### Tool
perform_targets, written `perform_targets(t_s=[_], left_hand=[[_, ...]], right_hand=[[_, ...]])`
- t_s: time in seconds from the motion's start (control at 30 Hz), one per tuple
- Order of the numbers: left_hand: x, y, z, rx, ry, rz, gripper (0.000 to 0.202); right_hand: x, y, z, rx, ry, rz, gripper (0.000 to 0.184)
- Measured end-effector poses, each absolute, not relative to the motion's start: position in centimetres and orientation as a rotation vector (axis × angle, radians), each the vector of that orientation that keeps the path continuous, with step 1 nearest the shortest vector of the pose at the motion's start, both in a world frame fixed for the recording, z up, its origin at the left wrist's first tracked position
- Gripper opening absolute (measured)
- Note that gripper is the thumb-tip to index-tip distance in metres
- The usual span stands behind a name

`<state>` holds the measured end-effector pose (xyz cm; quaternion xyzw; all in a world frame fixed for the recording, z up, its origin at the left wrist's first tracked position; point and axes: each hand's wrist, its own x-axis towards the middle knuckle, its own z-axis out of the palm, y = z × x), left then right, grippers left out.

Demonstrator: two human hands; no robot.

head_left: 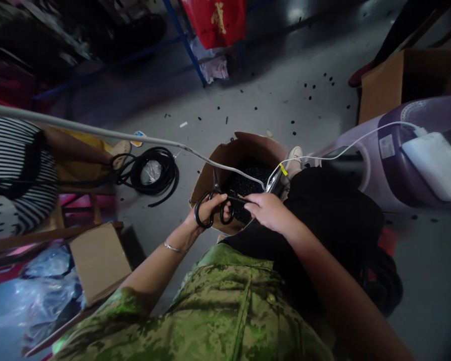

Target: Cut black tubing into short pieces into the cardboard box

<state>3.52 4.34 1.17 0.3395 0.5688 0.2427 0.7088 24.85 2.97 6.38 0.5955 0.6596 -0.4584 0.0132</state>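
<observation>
My left hand (210, 206) is closed around black-handled scissors (200, 209), whose blades point away from me over a cardboard box (205, 188). The thumb and finger of that same hand also meet one end of a thin, dark, ridged strip (237, 199). My right hand (267, 209) pinches the strip's other end, so it spans the short gap between both hands. Beneath them, the box holds a heap of small black pieces (244, 183). Part of the heap is hidden by my hands.
A pale cable (135, 134) crosses above the box, with a yellow tag (283, 169) near its end. Coiled black tubing (161, 175) lies on the floor to the left, near a seated person's foot (121, 150). At right stands a purple-and-white plastic object (372, 145).
</observation>
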Motion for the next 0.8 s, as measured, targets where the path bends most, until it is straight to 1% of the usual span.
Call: perform_targets(t_s=[0.17, 0.27, 0.4, 0.5, 0.67, 0.8], left_hand=[[3.9, 5.7, 2.2, 0.833, 1.235, 0.648, 0.043], [3.2, 5.6, 1.8, 0.895, 1.311, 0.627, 0.040], [1.9, 4.1, 0.3, 1.035, 1.382, 0.473, 0.034], [1.4, 2.9, -0.9, 0.959, 1.400, 0.450, 0.033], [1.5, 2.8, -0.9, 1.003, 1.431, 0.390, 0.034], [1.5, 3.6, -0.3, 1.242, 1.463, 0.293, 0.031]], right_hand=[[24.9, 7.4, 10.5, 2.020, 2.343, -0.972, 0.036], [23.8, 8.8, 10.7, 1.988, 2.466, -0.893, 0.038], [22.4, 7.3, 7.3, 1.916, 2.339, -0.951, 0.033], [21.8, 5.4, 4.9, 1.961, 2.215, -1.016, 0.034], [21.2, 4.5, 3.3, 1.977, 2.188, -1.168, 0.030], [20.8, 5.0, 2.3, 2.012, 2.164, -1.274, 0.029]])
